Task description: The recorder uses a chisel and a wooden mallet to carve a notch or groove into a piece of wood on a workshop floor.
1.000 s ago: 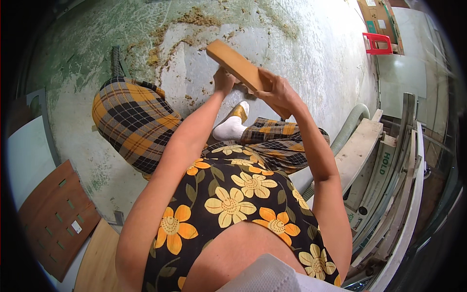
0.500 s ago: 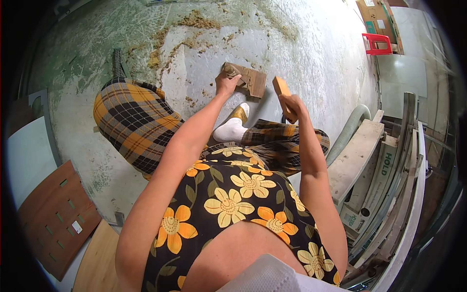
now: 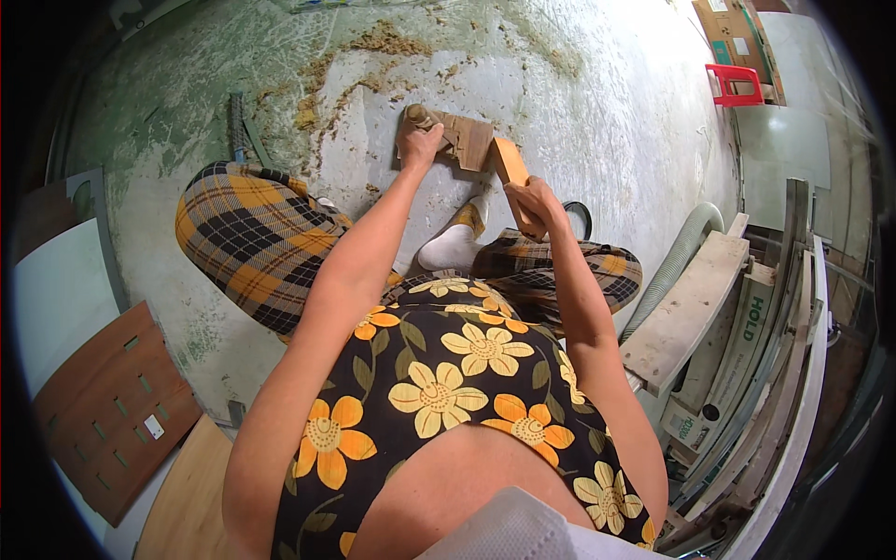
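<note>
My left hand (image 3: 420,147) is closed around the left part of a brown wooden block (image 3: 473,140) with a rounded knob-like end and a notched lower edge. In my right hand (image 3: 534,196) is a straight, light yellow-brown wooden bar (image 3: 510,162), gripped near its lower end. The bar slants up and left, its far end at or very near the block's right end; whether they touch I cannot tell. Both pieces are above the floor in front of my crossed legs. My socked foot (image 3: 451,247) lies just below them.
Wood shavings (image 3: 387,39) are scattered over the worn floor ahead. To the right are a grey hose (image 3: 691,233), a stack of planks (image 3: 689,308) and, farther off, a red stool (image 3: 735,86). A slotted brown panel (image 3: 117,411) lies at lower left.
The brown block has shifted left and slightly up with my left hand. My right hand has swung the wooden bar left, from clear of the block to its right end.
</note>
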A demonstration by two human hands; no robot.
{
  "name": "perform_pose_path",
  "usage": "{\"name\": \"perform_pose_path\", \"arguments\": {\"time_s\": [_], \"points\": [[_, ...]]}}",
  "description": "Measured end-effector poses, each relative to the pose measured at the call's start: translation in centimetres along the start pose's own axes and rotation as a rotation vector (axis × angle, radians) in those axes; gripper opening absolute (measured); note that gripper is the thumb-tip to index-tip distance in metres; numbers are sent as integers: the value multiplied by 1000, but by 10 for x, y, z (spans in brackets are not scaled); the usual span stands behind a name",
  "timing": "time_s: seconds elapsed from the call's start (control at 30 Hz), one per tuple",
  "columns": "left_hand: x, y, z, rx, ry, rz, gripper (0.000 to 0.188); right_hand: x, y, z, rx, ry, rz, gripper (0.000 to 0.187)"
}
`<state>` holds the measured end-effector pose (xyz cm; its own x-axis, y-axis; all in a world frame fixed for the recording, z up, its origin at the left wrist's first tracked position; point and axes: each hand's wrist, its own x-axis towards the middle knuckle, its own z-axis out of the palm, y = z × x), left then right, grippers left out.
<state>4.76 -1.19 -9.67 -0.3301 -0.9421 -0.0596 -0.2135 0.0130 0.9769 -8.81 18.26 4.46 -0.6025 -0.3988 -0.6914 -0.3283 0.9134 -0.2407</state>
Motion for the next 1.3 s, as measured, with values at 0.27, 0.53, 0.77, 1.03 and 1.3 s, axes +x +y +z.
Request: {"name": "perform_pose_path", "arguments": {"time_s": [0.27, 0.53, 0.77, 1.03, 1.3], "points": [[8, -8, -13, -262, -78, -327, 29, 20, 11, 12, 17, 57, -28, 65], [-2, 35, -25, 42, -27, 20, 33, -32, -45, -17, 133, 246, -286, 66], [-5, 44, -26, -37, -52, -39, 36, -102, -131, -63, 163, 387, -711, 74], [-8, 66, -21, -145, 31, -42, 31, -87, -138, -61, -25, 285, -863, 81], [-6, 40, -22, 9, 18, -32, 34, -112, -168, -84, -191, 226, -619, 78]]}}
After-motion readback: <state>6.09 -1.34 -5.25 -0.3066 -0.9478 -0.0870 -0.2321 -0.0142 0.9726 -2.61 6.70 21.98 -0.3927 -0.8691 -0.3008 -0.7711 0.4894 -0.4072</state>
